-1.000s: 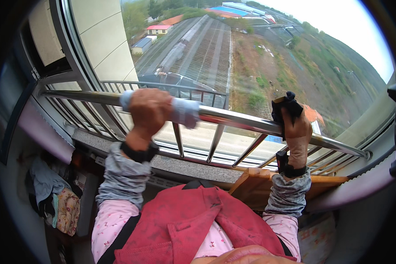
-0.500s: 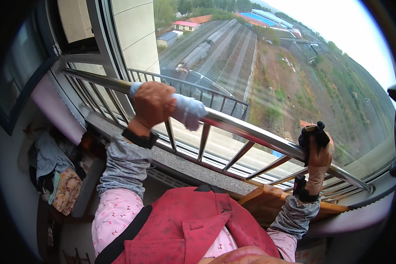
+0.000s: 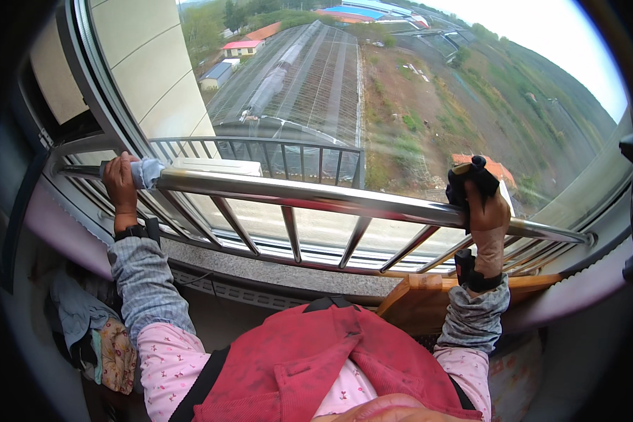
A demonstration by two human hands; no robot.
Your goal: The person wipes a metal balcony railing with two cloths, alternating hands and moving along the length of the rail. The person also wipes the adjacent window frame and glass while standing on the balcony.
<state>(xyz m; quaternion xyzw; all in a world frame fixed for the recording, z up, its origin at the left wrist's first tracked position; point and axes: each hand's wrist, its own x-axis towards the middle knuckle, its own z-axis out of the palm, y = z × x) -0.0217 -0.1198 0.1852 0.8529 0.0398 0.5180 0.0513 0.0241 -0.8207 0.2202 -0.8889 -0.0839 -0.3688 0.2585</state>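
Note:
My left hand (image 3: 122, 184) is closed around a light grey-blue cloth (image 3: 147, 173), wrapped over the top bar of a shiny metal railing (image 3: 295, 193) near its left end. Toward the right end of that same bar is my right hand (image 3: 491, 214), its fingers curled against a black object (image 3: 464, 184) with a small tan part. What kind of thing the black object is, I cannot make out; it sits at the bar, and part of it is hidden by the hand. Both arms reach forward, with black bands on the wrists.
Beyond the railing is a window, with a dark outer rail (image 3: 281, 151) outside. Below it runs a stone sill (image 3: 295, 276). A wooden board (image 3: 418, 299) stands at the lower right. Folded clothes (image 3: 116, 355) lie at the lower left, beside a pink curtain (image 3: 67, 218).
My left hand has slid the cloth leftward along the top bar to near its left end. The right hand stays at the right part of the bar. The view has turned somewhat.

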